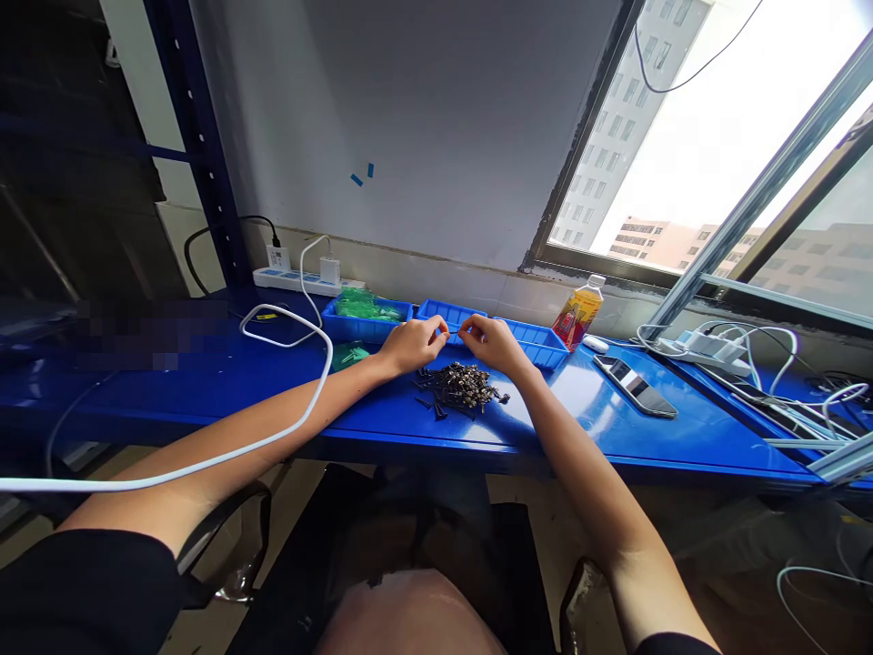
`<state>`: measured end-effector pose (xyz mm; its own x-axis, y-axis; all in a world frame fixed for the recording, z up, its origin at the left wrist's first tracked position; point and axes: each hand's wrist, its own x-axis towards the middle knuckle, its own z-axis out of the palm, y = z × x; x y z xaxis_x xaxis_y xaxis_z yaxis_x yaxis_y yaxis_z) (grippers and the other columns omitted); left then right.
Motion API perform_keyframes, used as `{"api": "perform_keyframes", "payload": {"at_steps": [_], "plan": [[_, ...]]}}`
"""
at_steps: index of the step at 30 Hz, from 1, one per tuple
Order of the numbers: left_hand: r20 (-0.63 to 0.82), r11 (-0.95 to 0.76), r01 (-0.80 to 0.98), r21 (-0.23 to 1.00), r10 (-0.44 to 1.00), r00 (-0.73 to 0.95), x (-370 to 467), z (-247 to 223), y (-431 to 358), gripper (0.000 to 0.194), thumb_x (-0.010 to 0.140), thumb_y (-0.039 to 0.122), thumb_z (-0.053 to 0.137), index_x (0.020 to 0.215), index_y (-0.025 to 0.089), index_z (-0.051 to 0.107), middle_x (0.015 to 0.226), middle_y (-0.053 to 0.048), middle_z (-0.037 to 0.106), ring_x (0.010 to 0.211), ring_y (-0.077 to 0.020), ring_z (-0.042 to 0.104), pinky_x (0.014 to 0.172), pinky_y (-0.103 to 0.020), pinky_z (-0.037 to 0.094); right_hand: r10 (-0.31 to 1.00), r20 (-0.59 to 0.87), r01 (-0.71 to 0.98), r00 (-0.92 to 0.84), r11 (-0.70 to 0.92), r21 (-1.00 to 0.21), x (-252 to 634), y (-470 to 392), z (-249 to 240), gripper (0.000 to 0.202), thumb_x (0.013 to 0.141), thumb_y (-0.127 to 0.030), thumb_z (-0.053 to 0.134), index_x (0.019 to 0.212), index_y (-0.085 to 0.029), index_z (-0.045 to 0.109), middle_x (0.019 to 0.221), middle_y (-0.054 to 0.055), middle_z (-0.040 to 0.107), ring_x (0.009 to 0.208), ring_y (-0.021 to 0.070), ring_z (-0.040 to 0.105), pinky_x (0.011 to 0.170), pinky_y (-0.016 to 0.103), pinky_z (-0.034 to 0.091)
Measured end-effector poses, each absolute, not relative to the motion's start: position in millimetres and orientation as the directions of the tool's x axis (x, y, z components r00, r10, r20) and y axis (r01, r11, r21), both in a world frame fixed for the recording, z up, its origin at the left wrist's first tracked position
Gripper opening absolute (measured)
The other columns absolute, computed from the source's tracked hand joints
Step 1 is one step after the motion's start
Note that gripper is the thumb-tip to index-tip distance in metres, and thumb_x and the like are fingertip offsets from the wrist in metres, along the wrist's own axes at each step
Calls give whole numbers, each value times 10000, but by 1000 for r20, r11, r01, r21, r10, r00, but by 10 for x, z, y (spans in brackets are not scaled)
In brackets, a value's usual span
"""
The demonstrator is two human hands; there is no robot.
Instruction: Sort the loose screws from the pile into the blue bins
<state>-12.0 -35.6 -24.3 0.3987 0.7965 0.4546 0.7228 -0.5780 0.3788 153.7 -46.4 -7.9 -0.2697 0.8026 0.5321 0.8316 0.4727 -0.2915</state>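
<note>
Left hand (415, 346): fingers closed in a pinch, seemingly on one end of a thin piece (454, 331).
Right hand (488, 342): fingers pinched too, apparently at its other end.
Thin piece: between the hands, above the desk (600, 437), just beyond the pile; its long axis seems to run left to right, but which way it points is too small to tell.
Pile (464, 387): loose dark screws, pointing many ways; a stray at its left edge lies roughly sideways.
Progress: many screws lie loose; how many are dealt with cannot be told.
Left bin (368, 330): holds green bags (361, 304).
Right bin (542, 352): beside the bottle (579, 314).
</note>
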Motion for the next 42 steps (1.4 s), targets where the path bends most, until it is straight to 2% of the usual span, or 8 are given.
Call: {"api": "perform_keyframes", "payload": {"at_steps": [4,9,19,31,42], "plan": [[459,-582,708,400,796,395,-123,-234,-354,252,832,285,470,1025,170,586,796,-37,678,718,-203,632,650,-294,435,800,539,833,-264,470,-291,1541,-458,-87,83,765,-166,540,717,-171,608,549,-38,550,528,90,473,548,207,328],[464,-592,709,383,787,406,-133,-233,-349,230,844,264,449,994,153,584,822,-55,674,739,-207,629,640,-296,429,801,534,830,-271,476,-292,1537,-465,-80,78,763,-158,543,719,-166,607,544,-41,545,524,88,474,559,206,336],[441,-565,743,358,804,399,-118,-225,-363,248,878,268,384,957,164,595,771,-62,675,729,-214,626,636,-297,423,803,532,828,-268,475,-299,1546,-462,-82,82,729,-142,583,795,-176,616,533,-65,517,518,83,464,560,203,331],[435,-570,729,378,805,404,-125,-223,-362,266,891,252,344,919,170,595,762,-61,678,747,-224,638,657,-303,426,810,520,834,-272,468,-293,1528,-479,-63,82,780,-156,534,769,-177,612,536,-54,523,513,84,458,545,202,315],[419,-554,736,389,818,394,-122,-218,-355,281,887,243,328,940,172,594,749,-57,683,706,-222,634,653,-307,430,806,515,831,-292,481,-280,1536,-470,-70,84,745,-122,567,775,-191,605,537,-65,521,523,86,455,568,207,322]]}}
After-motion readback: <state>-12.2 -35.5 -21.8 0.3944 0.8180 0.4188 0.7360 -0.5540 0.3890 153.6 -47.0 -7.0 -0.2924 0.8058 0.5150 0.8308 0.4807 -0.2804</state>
